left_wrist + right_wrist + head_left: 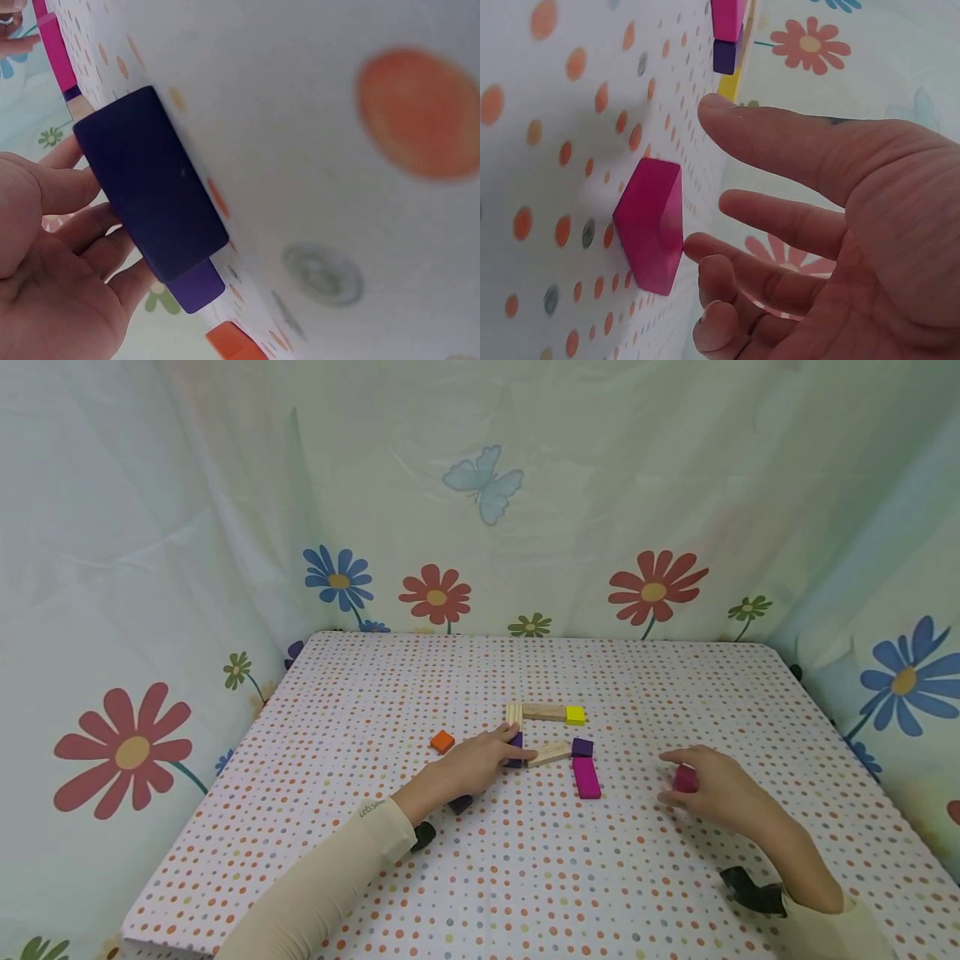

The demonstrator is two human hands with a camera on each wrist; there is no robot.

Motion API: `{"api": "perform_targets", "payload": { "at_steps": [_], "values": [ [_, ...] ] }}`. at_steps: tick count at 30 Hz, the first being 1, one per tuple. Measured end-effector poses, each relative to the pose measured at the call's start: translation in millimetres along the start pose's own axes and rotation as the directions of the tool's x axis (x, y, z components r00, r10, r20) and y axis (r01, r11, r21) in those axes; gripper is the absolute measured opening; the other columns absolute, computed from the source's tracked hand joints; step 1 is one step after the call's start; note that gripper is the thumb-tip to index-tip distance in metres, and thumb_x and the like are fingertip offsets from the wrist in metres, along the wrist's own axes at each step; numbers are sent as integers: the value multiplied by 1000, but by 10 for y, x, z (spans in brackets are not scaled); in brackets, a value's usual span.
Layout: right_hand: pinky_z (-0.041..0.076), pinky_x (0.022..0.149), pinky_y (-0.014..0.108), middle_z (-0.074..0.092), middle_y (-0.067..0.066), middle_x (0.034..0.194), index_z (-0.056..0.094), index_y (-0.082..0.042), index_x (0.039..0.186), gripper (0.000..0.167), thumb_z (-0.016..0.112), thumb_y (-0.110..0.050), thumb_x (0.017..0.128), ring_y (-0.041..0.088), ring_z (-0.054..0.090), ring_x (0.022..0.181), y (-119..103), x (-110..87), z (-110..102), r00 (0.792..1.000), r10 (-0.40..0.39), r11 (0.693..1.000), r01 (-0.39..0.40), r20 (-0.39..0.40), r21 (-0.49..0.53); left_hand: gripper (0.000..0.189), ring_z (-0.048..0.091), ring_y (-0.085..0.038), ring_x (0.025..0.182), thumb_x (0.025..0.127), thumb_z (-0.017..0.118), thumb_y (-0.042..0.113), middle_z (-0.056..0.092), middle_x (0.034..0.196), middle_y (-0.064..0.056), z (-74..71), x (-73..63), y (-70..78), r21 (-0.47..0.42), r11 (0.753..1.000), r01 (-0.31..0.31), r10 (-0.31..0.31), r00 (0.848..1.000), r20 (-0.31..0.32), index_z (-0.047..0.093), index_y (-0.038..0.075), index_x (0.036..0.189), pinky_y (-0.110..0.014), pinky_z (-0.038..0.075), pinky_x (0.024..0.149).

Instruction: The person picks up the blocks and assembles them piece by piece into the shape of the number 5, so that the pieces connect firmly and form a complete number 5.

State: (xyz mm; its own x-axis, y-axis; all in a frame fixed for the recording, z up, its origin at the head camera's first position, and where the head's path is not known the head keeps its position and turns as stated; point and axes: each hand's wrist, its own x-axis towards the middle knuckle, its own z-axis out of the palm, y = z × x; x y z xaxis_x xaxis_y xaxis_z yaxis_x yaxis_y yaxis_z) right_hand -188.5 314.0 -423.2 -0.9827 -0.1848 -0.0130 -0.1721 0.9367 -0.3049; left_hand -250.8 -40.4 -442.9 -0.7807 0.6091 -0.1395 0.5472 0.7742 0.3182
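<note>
In the head view my left hand (476,762) reaches over a row of blocks. Its fingers and thumb lie across a purple block (516,762) and touch the end of a pale wooden block (513,712); the contact is hidden in the left wrist view. There a dark purple block (150,184) lies in front of the left hand (60,262), with another purple block (199,286) partly behind it. My right hand (720,789) hovers, fingers spread, beside a magenta block (652,225) standing on the table. A gap shows between thumb and block.
A wooden block (545,712) ends at a yellow block (574,716). Another wooden block (551,752) leads to a small purple block (582,747) and a flat magenta block (587,778). An orange block (442,742) lies to the left on the dotted tablecloth (487,877).
</note>
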Motion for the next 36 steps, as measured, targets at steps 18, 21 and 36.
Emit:
{"api": "perform_targets", "payload": {
  "at_steps": [18,21,36],
  "values": [
    [42,62,30,69,28,111,66,11,130,62,90,-23,83,20,54,77,156,-105,39,1000,4,1000,-3,-26,17,50,28,-29,164,113,44,12,26,177,-5,10,12,-1,8,1000,4,-4,1000,5,57,41,152,-53,49,117],
    [43,62,31,69,29,114,67,10,129,62,90,-25,83,20,54,77,59,-113,29,999,-5,1000,6,-32,21,51,28,-29,164,113,45,11,27,177,-5,9,12,-5,11,1000,1,-1,1000,2,58,41,152,-53,50,116],
    [60,81,47,71,19,122,73,-3,127,61,92,-37,81,26,69,99,-536,-215,260,996,-38,999,36,81,27,50,28,-29,164,113,45,12,26,177,-6,7,7,-14,10,1000,-3,3,1000,0,57,41,153,-54,48,118]
  ]
}}
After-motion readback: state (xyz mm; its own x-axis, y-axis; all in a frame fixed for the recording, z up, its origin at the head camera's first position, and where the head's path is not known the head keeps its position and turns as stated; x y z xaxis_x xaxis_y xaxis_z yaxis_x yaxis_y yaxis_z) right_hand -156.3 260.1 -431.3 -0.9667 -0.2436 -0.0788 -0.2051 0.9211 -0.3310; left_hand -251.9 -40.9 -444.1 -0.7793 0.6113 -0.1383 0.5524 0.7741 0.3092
